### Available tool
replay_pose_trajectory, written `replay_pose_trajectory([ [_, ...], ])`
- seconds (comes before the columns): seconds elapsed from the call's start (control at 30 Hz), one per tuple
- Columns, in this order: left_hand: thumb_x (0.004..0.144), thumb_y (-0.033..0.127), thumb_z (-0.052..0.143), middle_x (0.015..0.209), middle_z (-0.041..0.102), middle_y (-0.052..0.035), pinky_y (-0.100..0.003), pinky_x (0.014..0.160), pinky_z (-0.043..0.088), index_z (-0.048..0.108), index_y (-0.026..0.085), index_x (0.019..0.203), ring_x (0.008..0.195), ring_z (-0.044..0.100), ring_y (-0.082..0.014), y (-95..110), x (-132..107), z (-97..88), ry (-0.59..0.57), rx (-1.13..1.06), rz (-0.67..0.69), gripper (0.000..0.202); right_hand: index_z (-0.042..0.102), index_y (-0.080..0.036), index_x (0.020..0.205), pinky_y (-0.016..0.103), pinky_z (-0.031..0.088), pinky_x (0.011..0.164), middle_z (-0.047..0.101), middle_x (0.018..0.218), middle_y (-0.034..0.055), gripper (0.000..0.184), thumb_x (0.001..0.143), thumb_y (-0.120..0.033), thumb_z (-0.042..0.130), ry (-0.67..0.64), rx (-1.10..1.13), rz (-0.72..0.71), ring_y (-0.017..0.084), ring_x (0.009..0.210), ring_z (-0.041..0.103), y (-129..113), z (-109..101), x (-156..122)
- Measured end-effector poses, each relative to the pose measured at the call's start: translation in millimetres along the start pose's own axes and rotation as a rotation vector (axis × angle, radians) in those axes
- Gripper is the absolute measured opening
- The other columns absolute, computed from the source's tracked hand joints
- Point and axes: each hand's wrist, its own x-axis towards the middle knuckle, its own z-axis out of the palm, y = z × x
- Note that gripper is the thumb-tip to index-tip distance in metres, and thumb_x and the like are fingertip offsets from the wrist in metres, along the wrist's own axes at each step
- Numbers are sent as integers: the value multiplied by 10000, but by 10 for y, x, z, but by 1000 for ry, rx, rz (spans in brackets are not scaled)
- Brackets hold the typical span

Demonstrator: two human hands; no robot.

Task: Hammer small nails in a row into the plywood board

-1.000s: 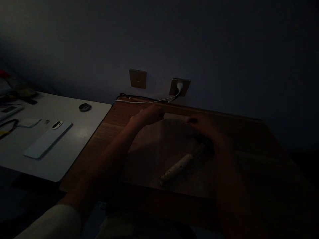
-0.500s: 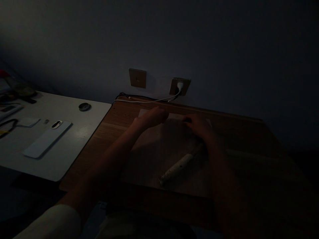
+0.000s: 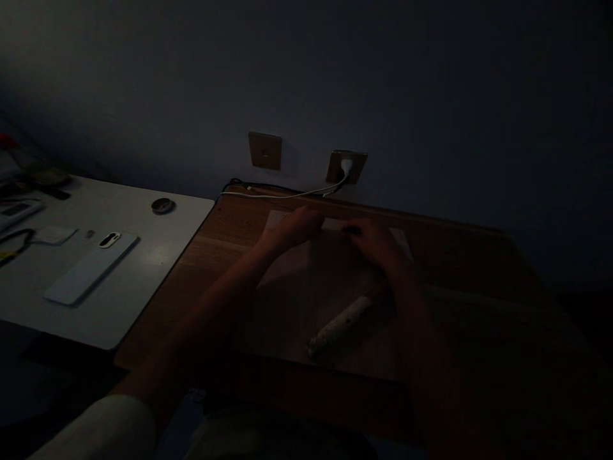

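In the dim light a pale sheet of paper (image 3: 287,313) lies on a wooden table. My left hand (image 3: 304,222) is closed at the sheet's far edge, with its fingers curled down on the paper. Opposite it, my right hand (image 3: 368,236) is bent at the same edge, thumb and fingers drawn together on the paper. The fingertips of both are too dark to see clearly. A pale, dark-speckled stick-like thing (image 3: 339,326) rests aslant on the sheet; its upper end runs towards my right forearm, which partly hides it.
To the left, a white table (image 3: 138,255) carries a phone (image 3: 90,271), a small round dark dish (image 3: 163,206) and several dim items. Behind the wooden table (image 3: 211,255) stands a wall with a socket holding a white plug (image 3: 346,167); its cable (image 3: 287,195) runs along the back edge.
My right hand has shifted slightly left, closer to my left hand, which has barely moved. More of the sheet's far right corner shows. The speckled stick-like thing stays in place.
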Motion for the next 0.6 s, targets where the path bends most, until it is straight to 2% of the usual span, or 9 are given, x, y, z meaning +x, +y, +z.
replay_pose_trajectory([
  [0.13,949,118,659,1005,816,-143,-319,833,538,815,133,963,954,760,-253,-16,4,22,71,-65,3,158,855,-196,1043,374,537,1036,838,1156,122,309,912,-37,625,25,-10,1,279,1130,772,-40,124,39],
  [0.23,902,128,725,876,797,-105,-314,821,531,795,131,864,874,745,-228,-60,32,38,139,-215,-5,80,855,-169,1029,384,552,990,837,1115,152,267,929,-67,630,38,-24,12,301,1089,778,-58,176,49],
  [0.3,871,94,722,761,756,-64,-295,775,521,766,124,804,767,717,-188,-103,71,63,157,-384,-30,86,849,-147,1025,392,554,980,832,1111,171,241,934,-79,637,48,-33,16,313,1095,773,-68,197,48],
  [0.4,834,71,696,685,699,-19,-270,705,514,721,115,786,642,658,-131,-182,129,139,111,-788,-59,69,849,-154,1004,386,546,998,834,1111,161,248,924,-59,634,57,-39,5,299,1103,771,-85,212,40],
  [0.5,826,150,730,774,706,-36,-274,712,537,691,119,818,679,653,-119,-272,147,241,57,-1195,-88,51,855,-181,1019,375,541,1018,840,1113,136,308,900,-21,620,56,-30,-24,278,1100,776,-100,199,34],
  [0.6,827,221,736,857,711,-51,-271,738,549,696,157,827,780,673,-140,-347,139,325,59,-1296,-158,76,856,-196,1028,387,547,1030,841,1130,123,330,887,-16,618,66,-7,-46,280,1117,775,-95,161,33],
])
